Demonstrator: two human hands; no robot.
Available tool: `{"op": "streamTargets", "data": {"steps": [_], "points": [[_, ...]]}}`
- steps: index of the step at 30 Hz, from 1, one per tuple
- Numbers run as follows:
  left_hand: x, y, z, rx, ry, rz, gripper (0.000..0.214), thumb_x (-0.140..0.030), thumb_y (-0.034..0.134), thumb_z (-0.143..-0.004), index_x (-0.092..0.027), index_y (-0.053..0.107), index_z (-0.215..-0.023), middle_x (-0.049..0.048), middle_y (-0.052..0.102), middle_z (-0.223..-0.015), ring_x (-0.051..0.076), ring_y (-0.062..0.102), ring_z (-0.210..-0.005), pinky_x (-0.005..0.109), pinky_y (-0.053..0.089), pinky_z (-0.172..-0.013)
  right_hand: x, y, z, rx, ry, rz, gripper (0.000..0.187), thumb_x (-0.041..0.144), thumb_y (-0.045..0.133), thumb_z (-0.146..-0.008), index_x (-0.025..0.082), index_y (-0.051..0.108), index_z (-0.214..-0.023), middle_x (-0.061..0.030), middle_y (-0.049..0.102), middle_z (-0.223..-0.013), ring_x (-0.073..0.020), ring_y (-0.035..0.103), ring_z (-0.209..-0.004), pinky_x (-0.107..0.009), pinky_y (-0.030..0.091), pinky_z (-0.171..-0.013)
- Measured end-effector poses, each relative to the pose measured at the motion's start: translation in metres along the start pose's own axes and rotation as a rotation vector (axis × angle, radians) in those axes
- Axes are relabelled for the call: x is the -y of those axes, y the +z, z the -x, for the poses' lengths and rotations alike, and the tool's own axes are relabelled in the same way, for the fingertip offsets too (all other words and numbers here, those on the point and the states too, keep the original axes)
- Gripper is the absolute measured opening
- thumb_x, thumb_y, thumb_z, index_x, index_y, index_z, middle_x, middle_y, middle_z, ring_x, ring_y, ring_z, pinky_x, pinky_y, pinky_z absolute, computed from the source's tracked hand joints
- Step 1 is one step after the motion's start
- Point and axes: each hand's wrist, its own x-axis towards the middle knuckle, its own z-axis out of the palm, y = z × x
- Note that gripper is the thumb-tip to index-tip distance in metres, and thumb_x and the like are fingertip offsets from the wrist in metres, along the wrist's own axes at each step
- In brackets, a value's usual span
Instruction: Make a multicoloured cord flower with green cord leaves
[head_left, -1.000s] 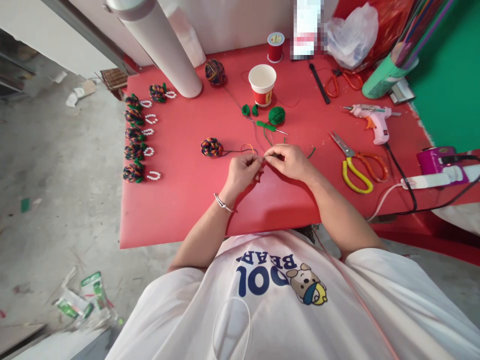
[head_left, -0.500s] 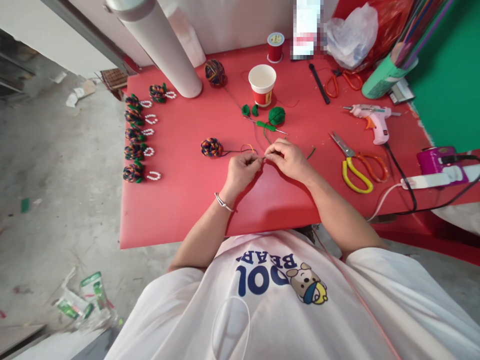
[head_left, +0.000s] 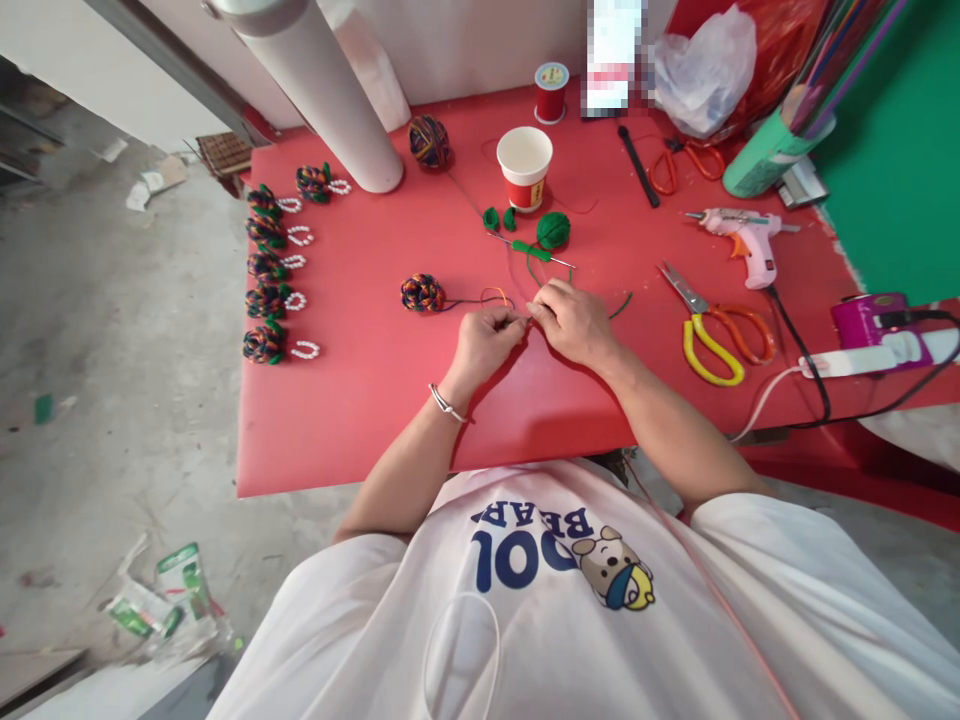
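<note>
My left hand (head_left: 484,340) and my right hand (head_left: 568,320) meet fingertip to fingertip over the red table (head_left: 337,420), both pinched on a thin multicoloured cord (head_left: 491,297). The cord runs left to a knotted multicoloured ball (head_left: 422,293) lying on the table. A green cord (head_left: 621,306) curves out from under my right hand. Just beyond my hands lie a green-handled crochet hook (head_left: 534,251) and a small green yarn ball (head_left: 553,230).
Several finished knotted balls with bead loops (head_left: 271,262) line the left edge. A paper cup (head_left: 524,167), red thread spool (head_left: 550,92), white tube (head_left: 330,95), yellow scissors (head_left: 709,338), glue gun (head_left: 746,240) and power strip (head_left: 877,355) stand around.
My right hand has slid slightly left and forward, closing on my left hand's fingertips. The cord and ball stay where they were.
</note>
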Motion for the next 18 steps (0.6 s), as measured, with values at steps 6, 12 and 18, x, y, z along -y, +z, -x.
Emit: {"op": "streamTargets", "data": {"steps": [6, 12, 18], "points": [[-0.0039, -0.0008, 0.0004, 0.033, 0.014, -0.041, 0.018, -0.029, 0.066, -0.078, -0.017, 0.069, -0.065, -0.0012, 0.060, -0.058, 0.009, 0.044, -0.054, 0.022, 0.032, -0.050, -0.0008, 0.0019, -0.0011, -0.017, -0.007, 0.034, 0.041, 0.044, 0.041, -0.110, 0.021, 0.064, -0.085, -0.0084, 0.067, -0.089, -0.0207, 0.052, -0.075, -0.036, 0.024, -0.065], [-0.0054, -0.0011, 0.0001, 0.045, 0.028, -0.038, 0.019, -0.030, 0.065, -0.077, -0.017, 0.067, -0.063, -0.0015, 0.058, -0.057, 0.009, 0.042, -0.053, 0.022, 0.032, -0.050, -0.0013, 0.0037, -0.0037, -0.042, -0.001, -0.019, 0.065, 0.067, 0.031, -0.110, 0.022, 0.055, -0.070, -0.0051, 0.058, -0.073, -0.0171, 0.044, -0.065, -0.036, 0.021, -0.064], [-0.0057, 0.0017, 0.0020, 0.079, -0.035, 0.087, 0.023, -0.038, 0.071, -0.075, -0.018, 0.067, -0.065, -0.0021, 0.055, -0.054, 0.008, 0.041, -0.049, 0.023, 0.028, -0.045, -0.0011, 0.0027, -0.0052, -0.091, 0.093, -0.159, 0.076, 0.086, 0.035, -0.099, 0.023, 0.036, -0.056, 0.0007, 0.038, -0.056, -0.0136, 0.032, -0.058, -0.035, 0.023, -0.061]]}}
